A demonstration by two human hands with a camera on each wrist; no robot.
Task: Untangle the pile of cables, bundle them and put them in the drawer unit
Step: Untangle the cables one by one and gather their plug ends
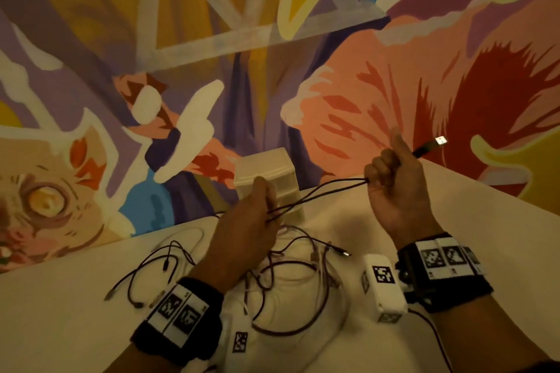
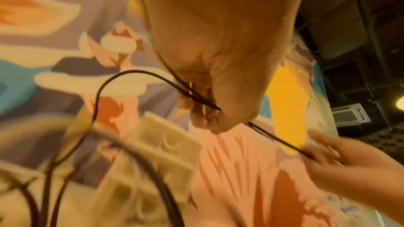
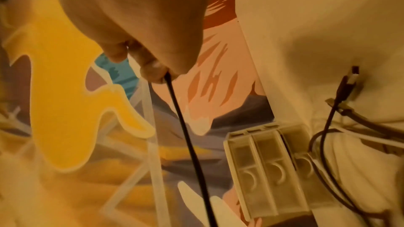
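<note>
A thin black cable (image 1: 321, 192) is stretched in doubled strands between both hands above the table. My right hand (image 1: 386, 172) is curled in a fist round one end of it, and the cable's USB plug (image 1: 430, 145) sticks out past the thumb. My left hand (image 1: 260, 206) pinches the strands (image 2: 210, 106) lower down, in front of the small white drawer unit (image 1: 269, 179). A tangled pile of dark and white cables (image 1: 285, 275) lies on the white table (image 1: 60, 312) under the hands. The drawers (image 3: 268, 170) look closed in the right wrist view.
A painted mural wall (image 1: 272, 54) rises right behind the table. Loose dark cables with plugs (image 1: 157, 269) trail to the left of the pile. Both wrists carry black bands with marker tags, and a white camera box (image 1: 383, 285) sits by the right wrist.
</note>
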